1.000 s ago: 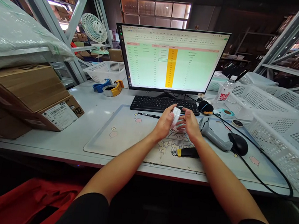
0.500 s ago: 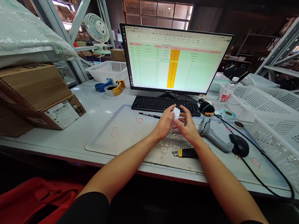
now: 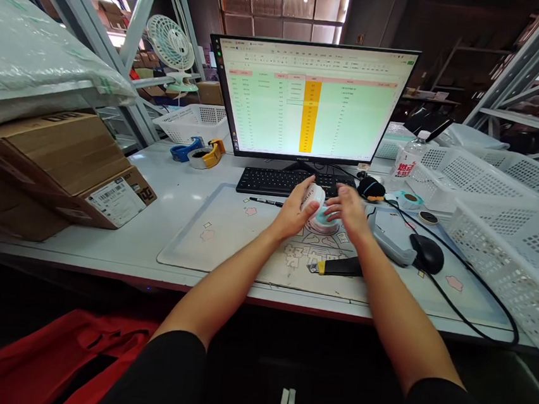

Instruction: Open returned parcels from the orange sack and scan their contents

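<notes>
My left hand (image 3: 292,210) is closed around a round white item (image 3: 314,195) with dark lettering on its edge, tilted above the desk mat. Its exact kind cannot be made out. My right hand (image 3: 349,211) is open, fingers apart and slightly bent, just right of that item. Below and between both hands lies a round teal-and-white thing (image 3: 324,223), partly covered by my fingers. A yellow-and-black utility knife (image 3: 337,267) lies nearer the desk's front, its end hidden behind my right forearm. My right arm also partly covers a grey barcode scanner (image 3: 391,247).
A monitor (image 3: 302,161) and black keyboard (image 3: 264,181) stand ahead. On the right are a mouse (image 3: 426,254), its looping cable, a bottle (image 3: 410,157) and white baskets (image 3: 495,233). Leftward lie a marker (image 3: 266,202), tape dispensers (image 3: 204,156) and a cardboard box (image 3: 68,157).
My right hand has come off the white item and moved right, its fingers spreading. The left hand keeps the item, turned so its lettering shows. The round teal-and-white thing is more exposed.
</notes>
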`<state>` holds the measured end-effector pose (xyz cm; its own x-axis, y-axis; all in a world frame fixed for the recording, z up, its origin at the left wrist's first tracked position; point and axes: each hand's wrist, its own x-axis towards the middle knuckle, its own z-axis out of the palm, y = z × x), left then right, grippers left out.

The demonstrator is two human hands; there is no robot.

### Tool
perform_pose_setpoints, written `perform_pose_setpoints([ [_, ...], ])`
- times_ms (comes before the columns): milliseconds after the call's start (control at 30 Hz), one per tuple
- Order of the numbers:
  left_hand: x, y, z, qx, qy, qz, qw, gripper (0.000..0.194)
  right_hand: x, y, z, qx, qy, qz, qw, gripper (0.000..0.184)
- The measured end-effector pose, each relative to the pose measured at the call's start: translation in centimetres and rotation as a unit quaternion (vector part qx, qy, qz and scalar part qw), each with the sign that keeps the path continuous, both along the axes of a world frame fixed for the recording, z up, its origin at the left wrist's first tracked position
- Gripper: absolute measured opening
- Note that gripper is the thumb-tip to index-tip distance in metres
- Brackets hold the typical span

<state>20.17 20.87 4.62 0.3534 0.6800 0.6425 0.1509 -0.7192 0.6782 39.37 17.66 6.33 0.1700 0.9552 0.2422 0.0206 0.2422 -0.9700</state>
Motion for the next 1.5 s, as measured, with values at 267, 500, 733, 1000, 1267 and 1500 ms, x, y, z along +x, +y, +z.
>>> perform_pose_setpoints([
  [267,3.9,0.6,-1.9,-0.002,0.211,0.054,0.976,0.078,7.9,0.6,0.7,0.086,-0.059,-0.292,0.951,0.064],
  [500,3.6,-0.4,-3.2,-0.064,0.23,0.084,0.968,0.08,9.7,-0.6,1.5,0.077,-0.143,-0.268,0.95,0.064],
  [733,2.8,-0.3,-2.7,-0.088,0.209,0.111,0.968,0.077,23.0,-6.6,-4.0,0.048,-0.485,-0.256,0.835,0.064],
  [1000,1.3,-0.3,-2.8,-0.086,0.185,0.125,0.971,0.078,26.0,-9.4,-9.7,0.037,-0.498,-0.234,0.834,0.06],
  [1267,1.0,0.2,-2.8,-0.1,0.208,0.119,0.966,0.06,25.6,-9.6,-10.0,0.047,-0.52,-0.236,0.82,0.05],
  [1500,1.0,1.0,-3.1,-0.091,0.207,0.107,0.968,0.057,25.9,-9.4,-10.1,0.054,-0.525,-0.255,0.81,0.052],
])
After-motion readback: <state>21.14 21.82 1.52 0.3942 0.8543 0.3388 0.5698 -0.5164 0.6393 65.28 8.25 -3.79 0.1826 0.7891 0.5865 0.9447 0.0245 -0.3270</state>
